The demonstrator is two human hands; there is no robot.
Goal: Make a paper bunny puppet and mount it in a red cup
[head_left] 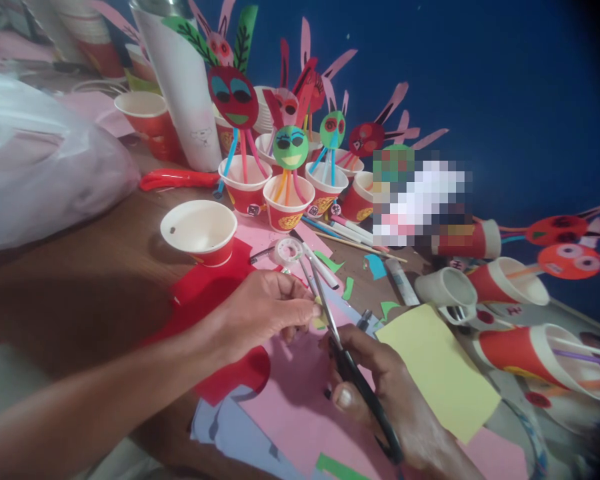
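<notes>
My left hand (pixel 270 303) pinches a small piece of yellow paper (pixel 320 319) between thumb and fingers. Close beside it, my right hand (pixel 375 380) grips a pair of scissors with black handles (pixel 363 387), its metal blades pointing up and away past the yellow piece. The blades look parted; whether they touch the paper I cannot tell. Beneath both hands lie sheets of pink paper (pixel 300 407) and red paper (pixel 230 377). A roll of clear tape (pixel 289 251) sits just beyond my left hand. To the right of the scissors is a yellow sheet (pixel 440 367).
Red paper cups (pixel 289 212) with straws and painted paper faces stand along the back; others lie at the right. An uncovered cup (pixel 200 233) is left of centre. A white tumbler (pixel 185 93), a plastic bag (pixel 45 160), pens (pixel 325 267) and green scraps (pixel 349 289) are around.
</notes>
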